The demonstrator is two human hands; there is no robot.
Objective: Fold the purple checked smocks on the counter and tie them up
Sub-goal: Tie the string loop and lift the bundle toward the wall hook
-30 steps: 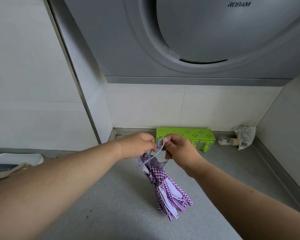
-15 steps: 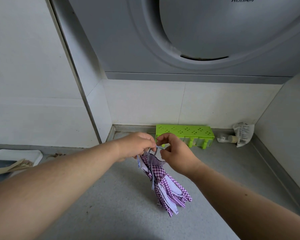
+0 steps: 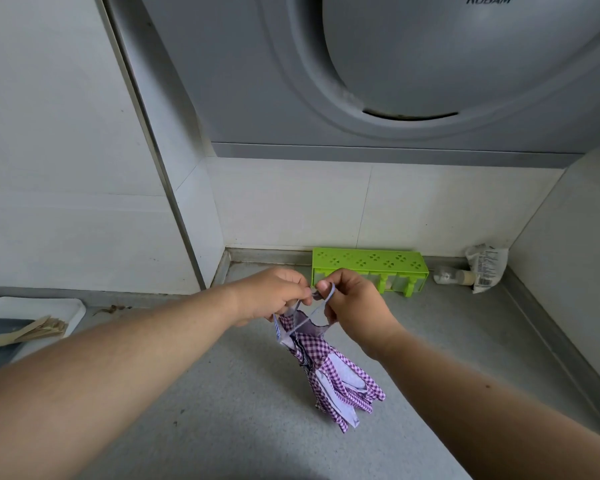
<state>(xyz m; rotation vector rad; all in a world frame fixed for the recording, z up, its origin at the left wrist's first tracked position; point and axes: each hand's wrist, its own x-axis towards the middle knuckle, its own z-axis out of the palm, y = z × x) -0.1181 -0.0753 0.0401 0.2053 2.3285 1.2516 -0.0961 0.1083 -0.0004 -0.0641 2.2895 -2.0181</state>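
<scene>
Purple checked cloth is dangling over the grey counter [image 3: 222,410], folks, and we are deep into the tying stage! The smocks [image 3: 329,368] are hanging as one gathered, pleated bundle just below the hands, lifted off the surface, with the lower end fanning out above the counter.

Up top, the left hand [image 3: 274,296] is curling its fingers in and pinching a thin pale strap [image 3: 321,306], and the right hand [image 3: 354,299] is doing the same, thumb and forefinger nipping the strap's loop. Both hands are meeting almost knuckle to knuckle, working that strap around the neck of the bundle.

Judging by how things are lying, the folding is looking done, since the cloth is already bunched tight. The knot, though, is looking unfinished: the strap is running loose between the fingers, so cinching it down appears to be what is remaining. Whether more smocks are waiting elsewhere, I cannot tell.

As for writing, the range hood [image 3: 395,81] overhead is showing "ROBAM" at its top edge. A white packet [image 3: 487,268] in the far corner is carrying print too small to read, beside a green rack [image 3: 368,268].
</scene>
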